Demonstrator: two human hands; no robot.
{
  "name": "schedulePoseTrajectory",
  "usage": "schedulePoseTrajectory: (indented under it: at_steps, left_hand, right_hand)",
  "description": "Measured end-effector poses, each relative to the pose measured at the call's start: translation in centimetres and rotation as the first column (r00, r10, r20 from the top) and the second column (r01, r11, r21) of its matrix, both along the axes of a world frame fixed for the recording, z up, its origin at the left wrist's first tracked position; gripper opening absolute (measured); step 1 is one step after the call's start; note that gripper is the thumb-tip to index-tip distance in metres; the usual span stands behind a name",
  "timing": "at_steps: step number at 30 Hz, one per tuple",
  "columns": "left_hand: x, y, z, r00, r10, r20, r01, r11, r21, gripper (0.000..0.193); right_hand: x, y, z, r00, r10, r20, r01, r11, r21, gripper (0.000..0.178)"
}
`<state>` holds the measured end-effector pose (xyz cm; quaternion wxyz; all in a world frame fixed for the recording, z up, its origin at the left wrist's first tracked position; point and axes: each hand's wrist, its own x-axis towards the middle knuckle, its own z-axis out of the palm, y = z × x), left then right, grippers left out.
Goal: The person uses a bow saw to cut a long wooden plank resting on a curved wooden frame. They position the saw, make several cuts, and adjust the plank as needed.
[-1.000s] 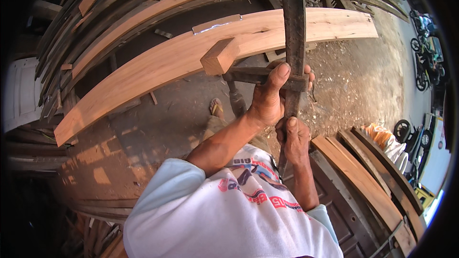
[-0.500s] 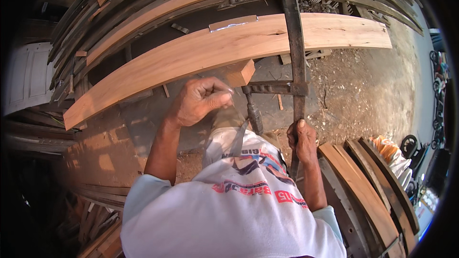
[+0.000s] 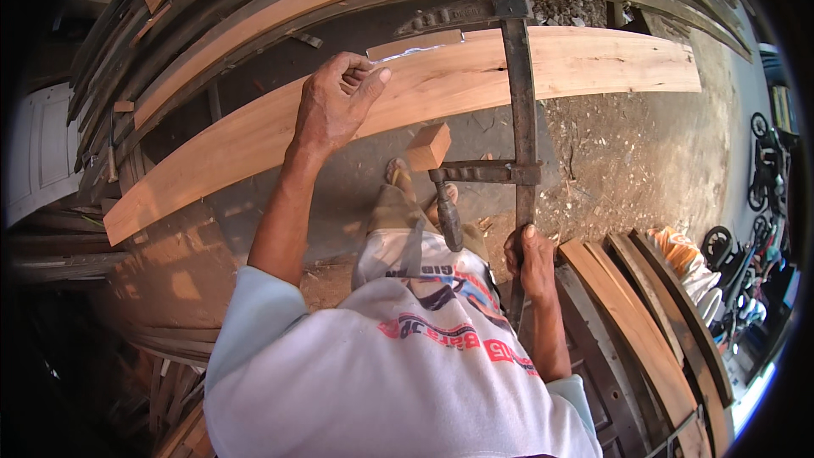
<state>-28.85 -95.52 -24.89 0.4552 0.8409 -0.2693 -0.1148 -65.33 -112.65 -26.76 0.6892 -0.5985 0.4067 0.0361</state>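
"Holding the clamp [image 3: 521, 93], is it?"
"Yes, the right hand [image 3: 532, 263] has its grip wrapped round the near end of the bar. The left hand [image 3: 332, 102] is over the long board [image 3: 610, 59], its grip loosely curled, thumb well apart from the fingers, nothing in it that I can see."
"Which way does the clamp point?"
"Long axis straight away from the person, crossing the board right of its middle. Both arms point left: the far one beyond the board, the near one short of it, with a wooden block [image 3: 430, 148] at its tip and a screw handle [image 3: 448, 222] toward the person."
"That white and orange bundle [image 3: 697, 276]?"
"Beside the planks [image 3: 640, 335]. Whether it's a filled sack, I can't tell."
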Motion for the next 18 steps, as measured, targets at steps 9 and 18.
schedulePoseTrajectory:
  at_steps: [9,18]
  left_hand:
    - [7.6,-3.1,-3.7,0.978,-0.113,0.177,0.076,0.976,0.204,0.070]
    - [7.7,-5.5,-2.9,0.982,-0.121,0.143,0.116,0.992,0.038,0.074]
  right_hand:
    - [0.7,-0.2,-1.0,0.999,-0.032,-0.008,0.032,0.998,0.048,0.071]
    - [1.3,-0.7,0.0,0.998,-0.060,-0.033,0.063,0.992,0.107,0.069]
